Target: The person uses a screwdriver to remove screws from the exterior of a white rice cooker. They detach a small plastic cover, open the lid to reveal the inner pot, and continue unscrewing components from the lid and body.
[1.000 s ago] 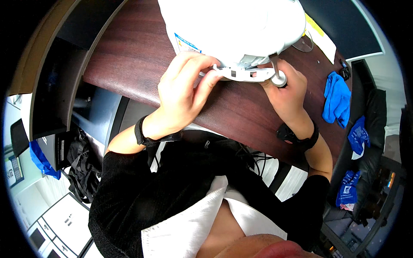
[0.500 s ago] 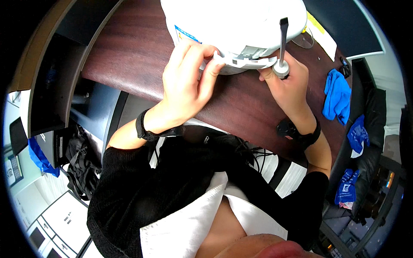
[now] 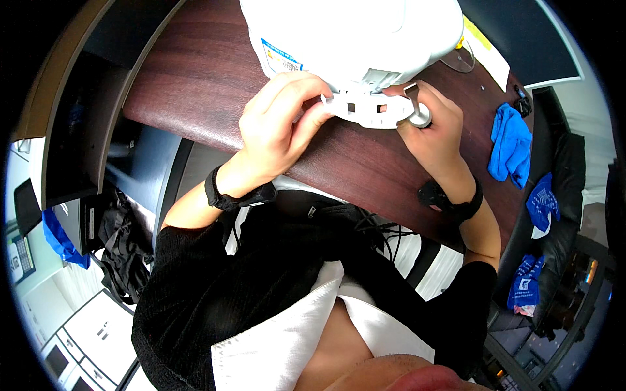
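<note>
A curved white strip [image 3: 366, 113] with square openings fronts a rounded white appliance [image 3: 352, 42]; a screwdriver [image 3: 422, 118] adjoins the strip's right end.

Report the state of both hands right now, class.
Left hand: closed, pinching one end of the white strip.
Right hand: closed, holding the screwdriver.

Appliance [image 3: 352, 45] on table [image 3: 189, 85], cloth [image 3: 510, 146] right of it
</note>
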Demonstrator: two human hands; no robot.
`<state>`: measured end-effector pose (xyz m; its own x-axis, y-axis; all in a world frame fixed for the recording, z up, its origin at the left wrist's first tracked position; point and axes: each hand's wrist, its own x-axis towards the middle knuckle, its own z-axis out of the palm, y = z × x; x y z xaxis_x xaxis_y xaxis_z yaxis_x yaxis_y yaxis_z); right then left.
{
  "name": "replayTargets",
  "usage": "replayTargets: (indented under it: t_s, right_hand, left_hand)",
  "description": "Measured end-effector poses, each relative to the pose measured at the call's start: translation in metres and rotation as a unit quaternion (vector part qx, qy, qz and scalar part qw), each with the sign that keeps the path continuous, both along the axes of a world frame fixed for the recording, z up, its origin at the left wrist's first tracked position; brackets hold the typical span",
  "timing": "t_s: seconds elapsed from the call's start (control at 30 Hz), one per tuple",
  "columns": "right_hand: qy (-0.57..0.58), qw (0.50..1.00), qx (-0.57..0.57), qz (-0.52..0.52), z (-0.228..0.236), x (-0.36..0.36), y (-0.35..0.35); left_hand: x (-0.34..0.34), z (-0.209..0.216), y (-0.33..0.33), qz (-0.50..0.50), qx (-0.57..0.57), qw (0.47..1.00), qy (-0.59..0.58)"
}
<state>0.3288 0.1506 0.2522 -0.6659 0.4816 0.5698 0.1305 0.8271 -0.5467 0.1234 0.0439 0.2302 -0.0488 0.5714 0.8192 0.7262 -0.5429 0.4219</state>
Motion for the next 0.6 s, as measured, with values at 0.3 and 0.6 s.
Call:
replayTargets:
  t_s: [0.3,0.6]
  right_hand:
    - [0.001,0.999,-0.049,-0.02,-0.0041,-0.0012,0.0058]
    - [-0.005,0.998,-0.056,0.009,-0.0032,0.0036,0.0016]
  left_hand:
    - [0.0043,0.0029,0.0011,0.029,-0.031,0.999,-0.004]
    - [-0.004,0.0018,-0.0042,-0.032,-0.057,0.998,-0.024]
